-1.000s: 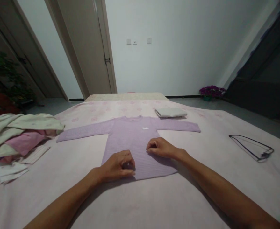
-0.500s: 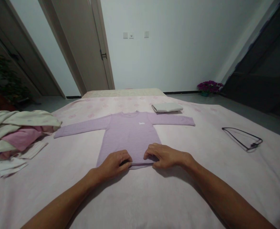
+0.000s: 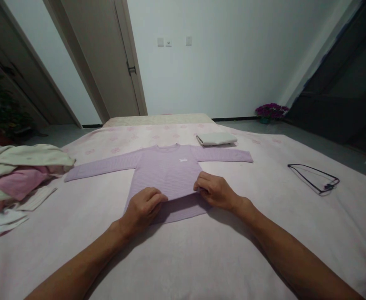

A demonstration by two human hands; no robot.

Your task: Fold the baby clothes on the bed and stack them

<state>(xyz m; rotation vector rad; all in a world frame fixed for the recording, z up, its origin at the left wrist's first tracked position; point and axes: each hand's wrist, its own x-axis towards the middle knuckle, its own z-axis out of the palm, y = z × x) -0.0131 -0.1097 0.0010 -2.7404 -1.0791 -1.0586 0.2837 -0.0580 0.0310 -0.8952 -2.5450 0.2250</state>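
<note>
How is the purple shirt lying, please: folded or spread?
Spread: the shirt has sleeves outstretched; left hand and right hand hold front hem up.

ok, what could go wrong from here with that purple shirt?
1. The left hand and right hand lift the front layer of the purple shirt; uneven tension could skew or crease it.
2. The left sleeve ends right by the clothes pile, so it might snag there.
3. The folded pale cloth sits close behind the right sleeve and may get nudged.
</note>
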